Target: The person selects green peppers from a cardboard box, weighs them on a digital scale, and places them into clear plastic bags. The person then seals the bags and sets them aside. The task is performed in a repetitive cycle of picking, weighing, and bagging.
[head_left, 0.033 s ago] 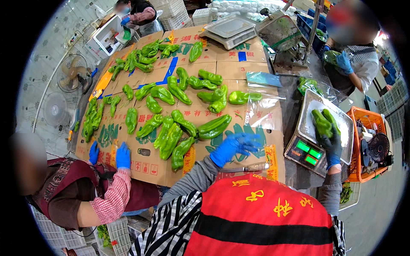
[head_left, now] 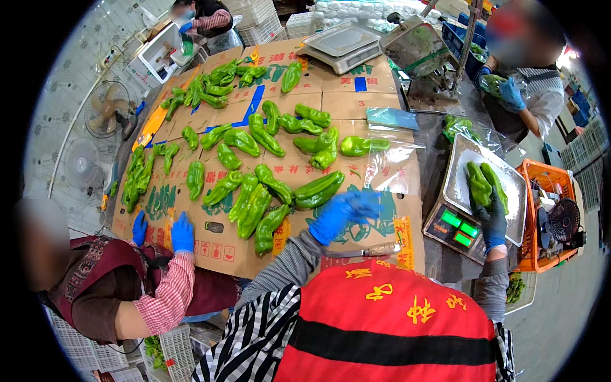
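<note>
The two peppers [head_left: 480, 183] lie side by side on the pan of the scale [head_left: 466, 156], their long axes running away from the right hand [head_left: 490, 219], tilted leftward at the far end. That hand is the nearer, its fingers on their near ends; I cannot tell whether it grips them. Left of the scale, the left hand [head_left: 347, 213] has its fingers spread above the cardboard [head_left: 412, 219], seemingly empty. The right glove hides its palm and the peppers' near ends; the left fingertips blur.
</note>
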Action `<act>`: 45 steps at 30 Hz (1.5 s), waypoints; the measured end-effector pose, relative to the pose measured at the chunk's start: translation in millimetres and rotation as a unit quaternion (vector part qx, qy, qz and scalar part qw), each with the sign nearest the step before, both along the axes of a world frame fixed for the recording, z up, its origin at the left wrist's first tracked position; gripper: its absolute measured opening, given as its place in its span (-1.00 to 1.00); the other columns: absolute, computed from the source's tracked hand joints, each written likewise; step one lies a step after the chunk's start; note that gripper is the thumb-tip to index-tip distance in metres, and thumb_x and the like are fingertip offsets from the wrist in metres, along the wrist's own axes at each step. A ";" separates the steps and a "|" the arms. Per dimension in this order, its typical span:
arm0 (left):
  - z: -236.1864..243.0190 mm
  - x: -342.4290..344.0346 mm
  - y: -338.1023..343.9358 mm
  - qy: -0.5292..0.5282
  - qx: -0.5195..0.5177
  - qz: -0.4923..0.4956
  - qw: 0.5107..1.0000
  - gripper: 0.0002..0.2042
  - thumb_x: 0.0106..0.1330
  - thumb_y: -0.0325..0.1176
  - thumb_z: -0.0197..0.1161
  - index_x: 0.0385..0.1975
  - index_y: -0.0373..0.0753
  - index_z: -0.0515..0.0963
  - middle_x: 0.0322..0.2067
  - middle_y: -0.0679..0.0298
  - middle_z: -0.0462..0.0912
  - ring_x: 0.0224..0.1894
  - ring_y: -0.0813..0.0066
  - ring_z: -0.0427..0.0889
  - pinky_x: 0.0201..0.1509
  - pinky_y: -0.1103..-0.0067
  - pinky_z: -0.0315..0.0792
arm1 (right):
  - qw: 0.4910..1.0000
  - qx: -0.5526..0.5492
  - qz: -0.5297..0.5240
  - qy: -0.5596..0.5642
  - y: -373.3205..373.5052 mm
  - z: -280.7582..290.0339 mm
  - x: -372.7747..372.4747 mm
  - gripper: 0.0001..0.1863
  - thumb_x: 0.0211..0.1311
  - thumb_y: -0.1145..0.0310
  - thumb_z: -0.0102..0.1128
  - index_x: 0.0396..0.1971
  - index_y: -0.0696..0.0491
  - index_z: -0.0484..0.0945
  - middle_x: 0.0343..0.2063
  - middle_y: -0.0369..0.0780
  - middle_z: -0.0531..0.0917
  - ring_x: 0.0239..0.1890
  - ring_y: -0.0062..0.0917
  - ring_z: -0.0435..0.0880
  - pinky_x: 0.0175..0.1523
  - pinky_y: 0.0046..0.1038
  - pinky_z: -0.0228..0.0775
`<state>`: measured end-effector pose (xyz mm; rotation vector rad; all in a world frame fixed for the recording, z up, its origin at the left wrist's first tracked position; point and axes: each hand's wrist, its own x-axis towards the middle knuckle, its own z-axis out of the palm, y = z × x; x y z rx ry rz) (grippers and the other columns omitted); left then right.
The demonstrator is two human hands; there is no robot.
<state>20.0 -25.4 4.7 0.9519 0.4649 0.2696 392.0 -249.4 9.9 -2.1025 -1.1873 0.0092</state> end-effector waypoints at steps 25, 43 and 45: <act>43.3 19.1 84.7 -0.388 -0.160 0.154 0.894 -0.32 0.39 0.00 -0.05 0.32 -0.39 0.02 0.28 -0.05 0.18 0.33 0.09 0.16 0.42 0.20 0.01 | 0.953 0.039 0.144 0.264 4.5 53.3 -118.9 -0.60 0.20 0.45 0.18 0.07 0.07 0.49 -0.04 -0.19 0.60 -0.03 -0.59 0.54 0.03 -0.53 0.39; 75.0 84.5 -82.0 -0.073 0.689 -0.063 0.719 -0.24 0.04 -0.37 0.33 0.32 -0.18 0.17 0.34 -0.01 0.06 0.38 -0.04 0.04 0.38 0.28 0.01 | 0.586 0.171 0.176 0.772 16.1 26.0 -133.7 -0.50 0.34 0.20 0.01 0.21 0.08 0.29 0.00 -0.20 0.53 -0.03 -0.48 0.56 0.11 -0.43 0.41; 68.6 69.3 -77.8 -0.048 0.674 -0.047 0.736 -0.23 0.05 -0.37 0.32 0.33 -0.18 0.15 0.35 0.00 0.03 0.39 -0.03 0.02 0.39 0.29 0.00 | 0.754 0.170 0.174 0.610 17.1 67.2 -100.6 -0.40 0.21 0.37 0.08 0.26 0.14 0.23 0.02 -0.21 0.53 -0.02 -0.53 0.54 0.09 -0.49 0.40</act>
